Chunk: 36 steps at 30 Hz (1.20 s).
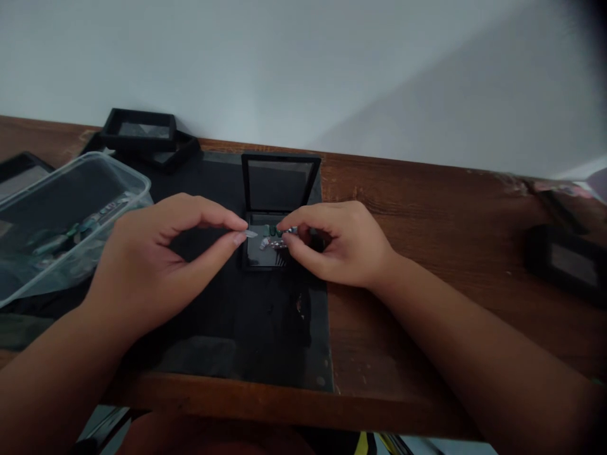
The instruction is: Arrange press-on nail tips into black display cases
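The left hand (152,246) pinched a pale chip (251,234) between thumb and forefinger, above the near-left part of an open black box (260,268). The right hand (344,243) held its fingertips narrowly apart over small ornaments (270,244) inside; whether it gripped one, I couldn't tell. Beneath lay a black mat (227,309) on the wooden tabletop (403,208), with a clear tub (143,181) to the left.
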Tool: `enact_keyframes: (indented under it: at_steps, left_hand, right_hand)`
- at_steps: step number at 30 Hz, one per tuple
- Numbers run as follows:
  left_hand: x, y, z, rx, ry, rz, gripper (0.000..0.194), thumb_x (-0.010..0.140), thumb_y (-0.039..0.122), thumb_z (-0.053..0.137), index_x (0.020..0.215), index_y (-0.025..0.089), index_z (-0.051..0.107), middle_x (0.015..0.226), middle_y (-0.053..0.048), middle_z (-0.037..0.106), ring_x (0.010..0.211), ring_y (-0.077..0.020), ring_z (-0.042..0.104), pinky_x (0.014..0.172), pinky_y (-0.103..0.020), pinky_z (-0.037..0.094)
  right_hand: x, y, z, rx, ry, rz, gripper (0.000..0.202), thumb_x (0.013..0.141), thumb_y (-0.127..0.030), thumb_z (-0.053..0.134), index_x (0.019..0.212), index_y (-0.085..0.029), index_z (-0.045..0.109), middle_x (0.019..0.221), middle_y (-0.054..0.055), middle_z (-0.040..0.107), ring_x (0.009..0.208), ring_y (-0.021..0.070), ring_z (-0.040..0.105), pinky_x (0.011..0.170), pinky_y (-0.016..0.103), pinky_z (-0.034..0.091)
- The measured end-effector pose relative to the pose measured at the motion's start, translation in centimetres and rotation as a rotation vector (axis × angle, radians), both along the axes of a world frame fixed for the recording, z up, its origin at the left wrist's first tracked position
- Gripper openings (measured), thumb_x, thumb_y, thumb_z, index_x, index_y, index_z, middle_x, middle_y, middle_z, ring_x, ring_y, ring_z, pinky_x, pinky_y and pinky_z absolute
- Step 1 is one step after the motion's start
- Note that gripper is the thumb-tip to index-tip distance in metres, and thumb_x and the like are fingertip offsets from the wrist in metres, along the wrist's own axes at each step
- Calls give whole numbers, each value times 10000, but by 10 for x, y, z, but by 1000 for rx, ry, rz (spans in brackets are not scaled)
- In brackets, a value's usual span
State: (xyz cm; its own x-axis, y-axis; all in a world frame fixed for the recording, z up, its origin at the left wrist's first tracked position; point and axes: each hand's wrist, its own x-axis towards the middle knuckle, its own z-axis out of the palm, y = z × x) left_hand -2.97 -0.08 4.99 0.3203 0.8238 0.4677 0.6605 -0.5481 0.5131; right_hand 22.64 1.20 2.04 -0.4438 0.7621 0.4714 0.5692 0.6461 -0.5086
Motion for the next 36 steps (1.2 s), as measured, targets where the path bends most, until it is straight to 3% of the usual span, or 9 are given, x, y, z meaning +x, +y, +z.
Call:
enact_keyframes:
  at_steps: [7,19,36]
  left_hand:
    - [5,-1,-4,4,19,-53,94,923,264,734,981,322,781,984,70,810,898,-164,757,848,-290,598]
    - [8,3,-9,-31,15,-108,88,929,276,741,995,296,796,989,47,823,906,-167,764,873,-274,596]
    - [7,4,-6,-76,-14,-164,78,894,288,816,966,318,813,968,47,845,870,-183,799,842,-288,636]
  right_hand:
    - [-12,-10,-1,90,118,55,195,964,-369,764,1017,-184,794,733,-25,747,600,93,633,597,249,460]
    - [-15,-10,-6,78,111,111,125,974,-216,676,972,-177,794,746,-26,760,622,80,646,596,220,418]
    - [-18,-12,-6,-56,295,120,83,913,-244,727,885,-173,760,588,-73,613,497,49,495,517,195,371]
